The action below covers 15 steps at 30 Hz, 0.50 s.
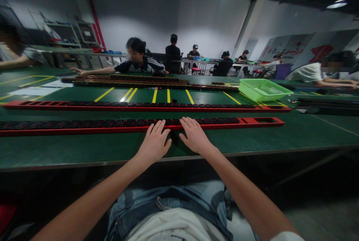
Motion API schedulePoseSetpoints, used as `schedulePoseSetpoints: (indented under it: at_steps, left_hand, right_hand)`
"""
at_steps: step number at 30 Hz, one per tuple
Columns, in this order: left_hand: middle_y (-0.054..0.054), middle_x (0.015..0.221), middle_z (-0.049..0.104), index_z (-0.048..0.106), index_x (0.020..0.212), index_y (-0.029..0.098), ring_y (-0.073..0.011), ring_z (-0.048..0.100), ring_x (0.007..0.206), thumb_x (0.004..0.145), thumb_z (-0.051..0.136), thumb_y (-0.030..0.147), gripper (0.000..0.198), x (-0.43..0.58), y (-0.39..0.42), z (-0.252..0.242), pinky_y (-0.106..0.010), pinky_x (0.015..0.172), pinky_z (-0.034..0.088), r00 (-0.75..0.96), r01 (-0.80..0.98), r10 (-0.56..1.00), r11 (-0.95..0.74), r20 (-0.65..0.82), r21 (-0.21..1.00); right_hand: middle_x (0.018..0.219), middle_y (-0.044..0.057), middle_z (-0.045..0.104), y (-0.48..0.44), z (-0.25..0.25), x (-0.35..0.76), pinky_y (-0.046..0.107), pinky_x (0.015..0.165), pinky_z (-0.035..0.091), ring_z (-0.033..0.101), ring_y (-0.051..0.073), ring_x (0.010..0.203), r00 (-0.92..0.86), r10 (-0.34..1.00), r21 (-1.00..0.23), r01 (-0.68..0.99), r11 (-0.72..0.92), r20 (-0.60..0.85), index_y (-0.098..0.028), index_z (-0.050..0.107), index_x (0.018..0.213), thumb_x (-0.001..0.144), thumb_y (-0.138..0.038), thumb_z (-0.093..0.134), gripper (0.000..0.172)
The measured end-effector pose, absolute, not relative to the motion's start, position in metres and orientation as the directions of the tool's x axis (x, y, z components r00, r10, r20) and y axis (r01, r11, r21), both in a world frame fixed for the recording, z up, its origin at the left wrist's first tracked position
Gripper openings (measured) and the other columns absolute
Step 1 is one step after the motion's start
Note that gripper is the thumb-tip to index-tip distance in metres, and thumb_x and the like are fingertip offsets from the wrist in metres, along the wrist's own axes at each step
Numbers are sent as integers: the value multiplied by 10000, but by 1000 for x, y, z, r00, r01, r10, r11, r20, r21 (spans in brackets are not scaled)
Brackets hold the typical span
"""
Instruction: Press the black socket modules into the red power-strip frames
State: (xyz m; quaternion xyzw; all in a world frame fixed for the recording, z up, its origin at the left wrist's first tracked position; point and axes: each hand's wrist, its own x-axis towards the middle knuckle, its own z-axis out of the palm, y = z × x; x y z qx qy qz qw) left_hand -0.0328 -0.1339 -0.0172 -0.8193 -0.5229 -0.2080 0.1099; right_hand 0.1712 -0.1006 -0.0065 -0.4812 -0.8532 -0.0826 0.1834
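Observation:
A long red power strip (84, 126) with a row of black sockets lies across the green table (84, 151) near its front edge. My left hand (155, 142) rests on the table with its fingers stretched flat, the tips touching the strip's near edge. My right hand (194, 135) lies flat beside it, fingers spread over the strip's sockets. Neither hand grips anything. A second red power strip (146, 105) lies parallel, farther back.
A light green plastic basket (263, 89) stands at the right. Dark strips (140, 81) lie further back, where a person leans over the table with an arm stretched out. Other people sit at the left, right and far tables. Yellow lines mark the tabletop.

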Motion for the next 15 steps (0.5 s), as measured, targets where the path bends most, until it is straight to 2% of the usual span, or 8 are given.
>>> schedulePoseSetpoints:
  at_steps: [15]
  left_hand:
    - [-175,1560,433,638,1279,163,-312,385,1462,944,508,302,385,-32,-136,-15,-524,1205,303,362,905,816,-423,450,39]
  right_hand:
    - [1556,173,432,-101,-6,170,488,1207,290,373,315,1449,-469,789,-22,855,519,396,-71,446,1489,951,-285,525,584]
